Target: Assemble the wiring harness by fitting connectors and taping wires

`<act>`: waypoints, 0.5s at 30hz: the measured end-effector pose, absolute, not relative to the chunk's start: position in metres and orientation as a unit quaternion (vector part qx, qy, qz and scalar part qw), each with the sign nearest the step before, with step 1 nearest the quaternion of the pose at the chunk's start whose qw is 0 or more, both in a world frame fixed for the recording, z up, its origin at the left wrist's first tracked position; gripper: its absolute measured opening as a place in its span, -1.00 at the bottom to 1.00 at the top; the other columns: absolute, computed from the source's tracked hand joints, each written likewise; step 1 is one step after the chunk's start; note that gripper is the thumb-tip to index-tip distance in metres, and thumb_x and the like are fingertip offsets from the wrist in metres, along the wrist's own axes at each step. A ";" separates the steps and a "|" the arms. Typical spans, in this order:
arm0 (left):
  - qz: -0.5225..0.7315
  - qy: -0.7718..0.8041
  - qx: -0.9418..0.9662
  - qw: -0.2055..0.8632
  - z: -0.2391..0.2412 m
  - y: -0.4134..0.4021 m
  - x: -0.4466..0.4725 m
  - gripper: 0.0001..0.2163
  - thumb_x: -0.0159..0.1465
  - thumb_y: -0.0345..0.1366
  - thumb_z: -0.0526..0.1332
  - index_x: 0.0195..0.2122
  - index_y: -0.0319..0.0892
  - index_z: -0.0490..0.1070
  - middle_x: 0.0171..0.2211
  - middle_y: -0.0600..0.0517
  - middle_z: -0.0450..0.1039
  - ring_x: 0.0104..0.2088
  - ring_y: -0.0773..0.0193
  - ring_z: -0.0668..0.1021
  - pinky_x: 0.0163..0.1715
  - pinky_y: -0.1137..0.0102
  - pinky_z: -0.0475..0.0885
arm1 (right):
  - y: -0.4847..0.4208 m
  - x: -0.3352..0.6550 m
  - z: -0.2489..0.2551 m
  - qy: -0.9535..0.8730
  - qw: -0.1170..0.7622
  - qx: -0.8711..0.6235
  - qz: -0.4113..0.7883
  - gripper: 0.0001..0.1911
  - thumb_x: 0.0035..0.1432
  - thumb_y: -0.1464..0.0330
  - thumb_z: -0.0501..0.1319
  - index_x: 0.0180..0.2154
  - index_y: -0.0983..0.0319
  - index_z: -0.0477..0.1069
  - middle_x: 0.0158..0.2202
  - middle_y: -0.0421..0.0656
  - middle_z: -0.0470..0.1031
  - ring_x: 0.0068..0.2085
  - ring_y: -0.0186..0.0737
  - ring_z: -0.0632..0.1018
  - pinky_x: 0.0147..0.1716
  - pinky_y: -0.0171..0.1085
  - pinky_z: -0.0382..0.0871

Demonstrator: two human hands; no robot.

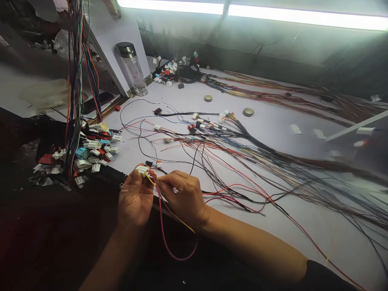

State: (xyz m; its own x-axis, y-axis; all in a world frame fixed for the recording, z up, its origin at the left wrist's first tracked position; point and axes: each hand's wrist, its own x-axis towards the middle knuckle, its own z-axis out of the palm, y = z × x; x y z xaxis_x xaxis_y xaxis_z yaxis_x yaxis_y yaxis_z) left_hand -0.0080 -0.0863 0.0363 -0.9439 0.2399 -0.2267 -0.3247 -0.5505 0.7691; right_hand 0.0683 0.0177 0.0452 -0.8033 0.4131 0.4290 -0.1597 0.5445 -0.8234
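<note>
Near the table's front edge, my left hand grips a white plastic connector between thumb and fingers. A yellow wire and a pink-red wire come out of the connector's right side; the red one hangs in a loop below my hands. My right hand is closed in a pinch on a red wire close to the connector; its fingertips partly hide the wire's end. Just behind the connector lie a small black connector and a white-and-red connector.
A wiring harness with many loose wires spreads across the table to the right. Hanging wires with a cluster of connectors are at left. Farther back stand a glass bottle and two tape rolls; another bundle runs behind.
</note>
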 end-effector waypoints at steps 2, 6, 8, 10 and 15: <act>0.879 0.446 -0.048 0.161 0.038 -0.085 -0.008 -0.68 -0.07 -0.24 0.52 -0.32 -0.23 0.55 -0.38 0.05 0.52 -0.37 0.36 0.56 -0.31 0.53 0.51 | 0.017 0.068 0.045 -0.824 0.298 -0.081 0.475 -0.83 0.23 0.38 0.19 -0.38 0.22 0.54 -0.45 -0.18 0.56 -0.42 -0.36 0.53 -0.36 -0.41 0.38; 0.874 0.453 -0.054 0.166 0.041 -0.083 -0.005 -0.66 -0.11 -0.22 0.53 -0.33 -0.22 0.55 -0.39 0.06 0.53 -0.38 0.37 0.56 -0.32 0.54 0.51 | 0.016 0.069 0.046 -0.811 0.301 -0.078 0.497 -0.85 0.21 0.41 0.21 -0.36 0.24 0.55 -0.44 -0.18 0.57 -0.42 -0.37 0.54 -0.36 -0.42 0.39; 0.870 0.461 -0.053 0.165 0.042 -0.082 -0.003 -0.65 -0.11 -0.20 0.53 -0.33 -0.23 0.55 -0.38 0.05 0.54 -0.37 0.37 0.56 -0.30 0.54 0.50 | 0.016 0.069 0.047 -0.805 0.307 -0.081 0.502 -0.86 0.21 0.42 0.21 -0.36 0.25 0.55 -0.44 -0.17 0.58 -0.42 -0.36 0.55 -0.36 -0.42 0.39; 0.868 0.469 -0.055 0.157 0.041 -0.081 0.000 -0.65 -0.11 -0.20 0.53 -0.32 -0.22 0.55 -0.37 0.05 0.55 -0.35 0.36 0.57 -0.27 0.52 0.50 | 0.016 0.068 0.048 -0.800 0.312 -0.088 0.505 -0.87 0.20 0.41 0.22 -0.36 0.26 0.55 -0.44 -0.17 0.58 -0.42 -0.37 0.55 -0.36 -0.42 0.40; 0.864 0.482 -0.057 0.134 0.036 -0.080 0.007 -0.69 -0.07 -0.20 0.51 -0.31 -0.18 0.57 -0.35 0.04 0.57 -0.33 0.33 0.57 -0.25 0.49 0.50 | 0.011 0.067 0.047 -0.799 0.312 -0.098 0.504 -0.84 0.21 0.38 0.20 -0.38 0.24 0.53 -0.45 -0.19 0.57 -0.45 -0.38 0.53 -0.38 -0.43 0.39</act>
State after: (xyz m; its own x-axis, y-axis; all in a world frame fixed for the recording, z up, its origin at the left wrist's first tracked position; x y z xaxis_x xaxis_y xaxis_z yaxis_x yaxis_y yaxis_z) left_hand 0.0073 -0.0798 0.0360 -0.9576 0.1773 -0.2272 -0.2865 -0.4997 0.8175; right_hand 0.0674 0.0112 0.0469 -0.7858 0.4714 0.4003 -0.1576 0.4733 -0.8667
